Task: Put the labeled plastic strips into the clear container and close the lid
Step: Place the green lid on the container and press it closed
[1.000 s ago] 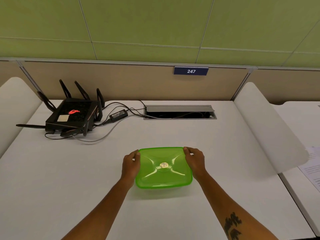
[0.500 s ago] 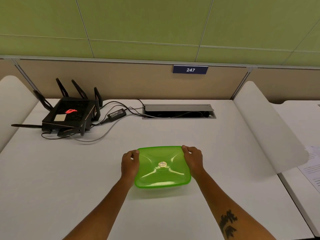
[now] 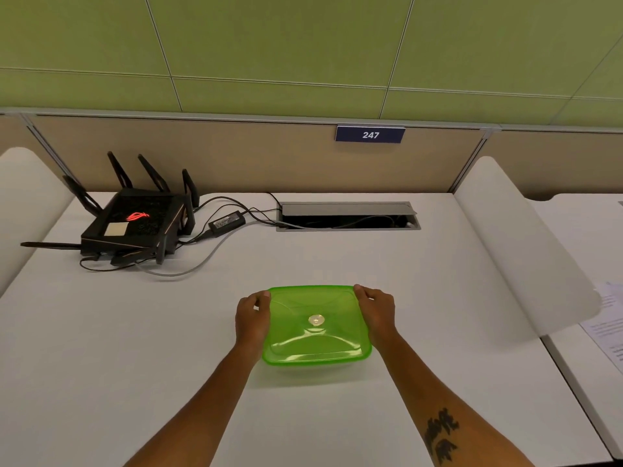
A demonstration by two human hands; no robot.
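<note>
A container with a translucent green lid (image 3: 317, 326) sits on the white desk (image 3: 135, 348) in front of me. The lid lies flat on top, with a small round disc at its centre. My left hand (image 3: 251, 320) grips the container's left side, fingers curled over the far left corner. My right hand (image 3: 377, 311) grips its right side, fingers over the far right corner. The container body under the lid is mostly hidden. No labeled strips are visible; I cannot tell what is inside.
A black router (image 3: 135, 220) with several antennas stands at the back left, with a power adapter (image 3: 226, 221) and cables trailing right into an open cable hatch (image 3: 347, 215). A white curved divider (image 3: 526, 251) borders the desk's right side. Papers (image 3: 606, 325) lie beyond it.
Both hands stay on the lid's sides. The view has shifted slightly; hands and container hold nearly the same place on the desk.
</note>
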